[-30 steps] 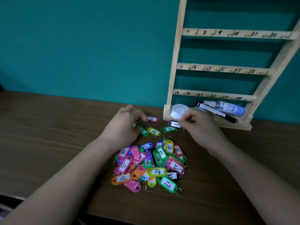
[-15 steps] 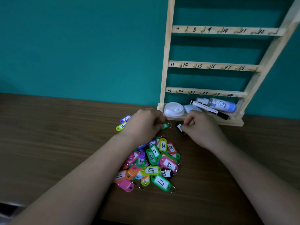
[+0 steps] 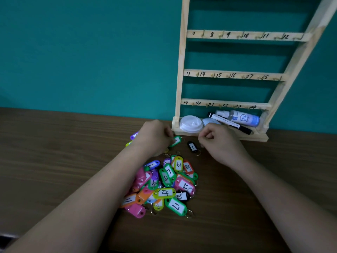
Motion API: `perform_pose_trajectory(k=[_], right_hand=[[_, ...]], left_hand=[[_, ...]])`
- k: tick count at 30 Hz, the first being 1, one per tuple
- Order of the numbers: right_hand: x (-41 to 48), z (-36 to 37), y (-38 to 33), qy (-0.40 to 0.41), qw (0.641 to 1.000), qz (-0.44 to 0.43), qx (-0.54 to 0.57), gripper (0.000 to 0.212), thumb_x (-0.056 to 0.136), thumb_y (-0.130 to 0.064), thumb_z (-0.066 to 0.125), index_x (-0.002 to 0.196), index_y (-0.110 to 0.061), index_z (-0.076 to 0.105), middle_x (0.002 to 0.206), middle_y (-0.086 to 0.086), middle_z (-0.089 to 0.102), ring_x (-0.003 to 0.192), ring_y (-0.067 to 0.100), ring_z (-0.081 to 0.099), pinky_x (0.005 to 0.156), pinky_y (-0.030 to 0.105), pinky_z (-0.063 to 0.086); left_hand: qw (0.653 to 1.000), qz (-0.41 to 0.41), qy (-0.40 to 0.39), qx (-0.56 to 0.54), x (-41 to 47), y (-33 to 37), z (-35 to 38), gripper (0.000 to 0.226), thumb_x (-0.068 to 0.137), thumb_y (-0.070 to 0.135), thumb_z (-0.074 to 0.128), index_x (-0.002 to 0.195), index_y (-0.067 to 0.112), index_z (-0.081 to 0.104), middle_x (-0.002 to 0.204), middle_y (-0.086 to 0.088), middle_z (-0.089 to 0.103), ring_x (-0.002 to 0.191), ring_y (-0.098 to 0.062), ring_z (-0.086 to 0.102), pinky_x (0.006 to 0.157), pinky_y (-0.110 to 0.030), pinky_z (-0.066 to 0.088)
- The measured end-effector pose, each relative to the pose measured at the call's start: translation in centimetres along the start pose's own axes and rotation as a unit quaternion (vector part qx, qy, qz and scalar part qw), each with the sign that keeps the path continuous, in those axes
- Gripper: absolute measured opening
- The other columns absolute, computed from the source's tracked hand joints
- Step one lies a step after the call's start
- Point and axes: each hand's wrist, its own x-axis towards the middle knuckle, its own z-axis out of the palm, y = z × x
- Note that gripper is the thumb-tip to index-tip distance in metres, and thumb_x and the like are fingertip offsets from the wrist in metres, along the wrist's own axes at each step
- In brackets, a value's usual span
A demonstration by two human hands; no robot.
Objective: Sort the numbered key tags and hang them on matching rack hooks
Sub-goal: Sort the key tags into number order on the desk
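A heap of bright key tags (image 3: 164, 187) with numbers on white labels lies on the brown counter (image 3: 54, 152). Just behind it, the left hand (image 3: 155, 137) pinches a green tag (image 3: 176, 140). A black tag (image 3: 191, 147) lies flat beside the right hand (image 3: 218, 143), whose fingers are curled on nothing. The wooden rack (image 3: 235, 74) stands behind; its bottom tray holds a white lid (image 3: 190, 123), a marker (image 3: 231, 124) and a spray bottle (image 3: 240, 117).
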Motion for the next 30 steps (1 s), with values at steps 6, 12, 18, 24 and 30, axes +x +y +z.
perform_pose_trajectory(k=[6,12,18,24,30], right_hand=[[-0.3,-0.3,-0.4,-0.014,0.990,-0.123,0.060,0.025,0.096,-0.038,0.074,0.120,-0.033,0.072,0.104,-0.015,0.068,0.097,0.000,0.063,0.081,0.023,0.052],[0.0,-1.3,-0.7,-0.040,0.990,-0.114,0.074,0.008,0.095,-0.030,0.078,0.103,-0.031,0.077,0.093,-0.014,0.074,0.089,-0.003,0.066,0.078,0.023,0.052],[1.2,-3.8,1.3,-0.077,0.996,-0.024,0.042,0.006,0.094,-0.025,0.078,0.090,-0.029,0.074,0.088,-0.006,0.074,0.085,0.012,0.069,0.081,0.038,0.055],[1.5,-5.2,2.3,-0.146,0.989,0.001,0.020,0.012,0.097,-0.020,0.073,0.092,-0.029,0.080,0.091,-0.011,0.076,0.092,0.007,0.068,0.081,0.031,0.051],[1.3,-4.1,2.1,-0.174,0.983,-0.028,-0.043,0.015,0.102,-0.024,0.068,0.104,-0.036,0.076,0.101,-0.019,0.073,0.096,0.001,0.065,0.082,0.027,0.051]], left_hand=[[0.996,0.064,0.003,-0.058,-0.8,0.7,-0.5,0.009,0.089,0.032,0.080,0.085,0.027,0.074,0.082,0.009,0.074,0.079,-0.006,0.066,0.066,-0.020,0.049],[0.983,0.143,0.034,-0.110,-0.8,1.4,0.3,0.009,0.093,0.021,0.075,0.092,0.030,0.074,0.081,0.010,0.074,0.079,-0.005,0.068,0.072,-0.025,0.053],[0.978,0.206,-0.034,-0.019,-0.8,1.8,0.8,0.032,0.091,0.010,0.075,0.118,0.028,0.073,0.111,0.013,0.076,0.104,-0.007,0.068,0.093,-0.025,0.052],[0.964,0.250,-0.061,0.063,-0.4,2.2,1.9,0.039,0.092,0.011,0.072,0.126,0.031,0.072,0.131,0.011,0.067,0.123,-0.011,0.057,0.096,-0.018,0.037],[0.963,0.253,-0.047,0.082,0.3,2.3,2.6,0.028,0.094,0.022,0.071,0.117,0.037,0.073,0.113,0.010,0.068,0.111,-0.018,0.061,0.096,-0.043,0.052]])
